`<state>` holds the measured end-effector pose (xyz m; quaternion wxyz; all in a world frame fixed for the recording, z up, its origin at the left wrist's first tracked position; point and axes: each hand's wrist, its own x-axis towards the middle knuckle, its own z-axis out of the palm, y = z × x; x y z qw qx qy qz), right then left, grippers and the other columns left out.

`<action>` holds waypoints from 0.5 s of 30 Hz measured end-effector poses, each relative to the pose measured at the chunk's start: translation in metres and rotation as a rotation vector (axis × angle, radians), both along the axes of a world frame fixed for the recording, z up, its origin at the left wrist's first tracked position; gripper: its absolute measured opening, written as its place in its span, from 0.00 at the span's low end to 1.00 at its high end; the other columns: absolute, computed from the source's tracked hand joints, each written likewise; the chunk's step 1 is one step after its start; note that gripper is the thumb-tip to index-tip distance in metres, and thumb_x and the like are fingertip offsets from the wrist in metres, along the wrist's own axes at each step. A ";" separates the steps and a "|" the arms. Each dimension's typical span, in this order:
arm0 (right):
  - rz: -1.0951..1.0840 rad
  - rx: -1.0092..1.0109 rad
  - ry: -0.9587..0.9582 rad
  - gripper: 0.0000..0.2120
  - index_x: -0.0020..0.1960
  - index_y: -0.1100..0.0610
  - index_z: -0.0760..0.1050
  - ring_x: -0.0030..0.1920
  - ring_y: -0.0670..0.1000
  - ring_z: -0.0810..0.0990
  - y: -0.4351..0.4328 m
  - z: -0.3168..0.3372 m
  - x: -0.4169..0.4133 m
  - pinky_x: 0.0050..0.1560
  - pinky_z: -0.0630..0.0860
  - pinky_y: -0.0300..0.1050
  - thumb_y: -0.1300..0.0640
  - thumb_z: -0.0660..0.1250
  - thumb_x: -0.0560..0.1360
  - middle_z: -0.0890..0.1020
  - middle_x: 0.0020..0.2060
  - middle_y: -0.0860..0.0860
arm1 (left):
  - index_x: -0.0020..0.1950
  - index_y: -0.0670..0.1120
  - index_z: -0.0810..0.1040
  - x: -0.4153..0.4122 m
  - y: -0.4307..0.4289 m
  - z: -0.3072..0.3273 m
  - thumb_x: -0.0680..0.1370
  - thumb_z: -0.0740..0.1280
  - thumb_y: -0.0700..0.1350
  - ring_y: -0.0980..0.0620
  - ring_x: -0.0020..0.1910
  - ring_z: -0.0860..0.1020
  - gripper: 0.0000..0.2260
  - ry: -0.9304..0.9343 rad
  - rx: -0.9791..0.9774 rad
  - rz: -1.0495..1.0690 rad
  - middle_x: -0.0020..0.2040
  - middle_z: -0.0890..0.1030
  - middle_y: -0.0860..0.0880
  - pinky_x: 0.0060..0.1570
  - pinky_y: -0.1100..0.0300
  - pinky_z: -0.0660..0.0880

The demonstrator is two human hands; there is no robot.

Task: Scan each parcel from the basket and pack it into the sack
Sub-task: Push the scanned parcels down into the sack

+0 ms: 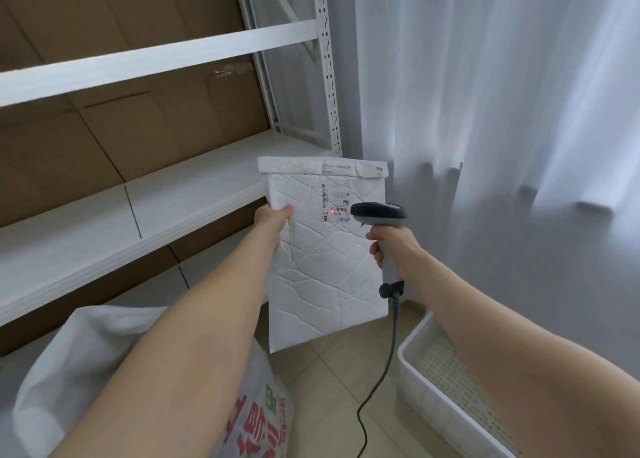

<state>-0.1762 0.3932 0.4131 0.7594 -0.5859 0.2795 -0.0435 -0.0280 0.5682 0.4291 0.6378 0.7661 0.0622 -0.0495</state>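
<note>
My left hand grips the left edge of a white padded mailer parcel, held upright in front of me. Its shipping label faces me near the top, with a red scan dot on the barcode. My right hand grips the handle of a grey barcode scanner, whose head points at the label from the right. The white woven sack with red print sits open at lower left. The white plastic basket stands on the floor at lower right, partly behind my right arm.
White metal shelving backed by brown cardboard fills the left side. A white curtain hangs on the right. The scanner's dark cable runs down across the tiled floor between sack and basket.
</note>
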 end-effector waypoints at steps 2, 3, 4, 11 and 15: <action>0.006 -0.004 -0.012 0.05 0.41 0.62 0.75 0.20 0.48 0.68 0.009 0.002 -0.001 0.24 0.66 0.36 0.65 0.65 0.75 0.74 0.27 0.56 | 0.61 0.38 0.76 -0.007 0.011 0.003 0.77 0.68 0.39 0.47 0.46 0.76 0.14 -0.007 -0.009 0.016 0.56 0.79 0.41 0.48 0.56 0.73; 0.013 -0.009 -0.018 0.05 0.41 0.62 0.75 0.20 0.48 0.68 0.014 0.002 -0.001 0.24 0.67 0.36 0.64 0.65 0.75 0.75 0.28 0.56 | 0.62 0.38 0.76 -0.010 0.018 0.004 0.77 0.67 0.39 0.47 0.47 0.76 0.14 -0.009 -0.016 0.020 0.56 0.79 0.41 0.49 0.56 0.73; 0.023 -0.014 -0.023 0.05 0.41 0.61 0.75 0.21 0.48 0.69 0.019 0.003 0.000 0.24 0.67 0.37 0.64 0.65 0.76 0.77 0.28 0.56 | 0.62 0.38 0.76 -0.012 0.025 0.005 0.77 0.67 0.39 0.47 0.48 0.76 0.14 -0.008 -0.018 0.022 0.56 0.79 0.41 0.49 0.55 0.74; -0.033 -0.021 -0.007 0.06 0.47 0.60 0.76 0.33 0.50 0.75 0.051 -0.007 0.028 0.32 0.75 0.42 0.61 0.72 0.73 0.78 0.36 0.54 | 0.59 0.39 0.76 -0.004 0.112 0.019 0.78 0.64 0.44 0.48 0.39 0.75 0.13 -0.048 0.052 0.171 0.43 0.78 0.45 0.41 0.58 0.72; -0.021 -0.113 0.069 0.14 0.53 0.57 0.74 0.40 0.54 0.76 0.087 -0.016 0.054 0.38 0.78 0.45 0.56 0.74 0.71 0.77 0.43 0.51 | 0.56 0.39 0.75 0.007 0.195 0.017 0.77 0.63 0.43 0.50 0.33 0.73 0.11 -0.031 0.038 0.336 0.42 0.77 0.43 0.32 0.61 0.69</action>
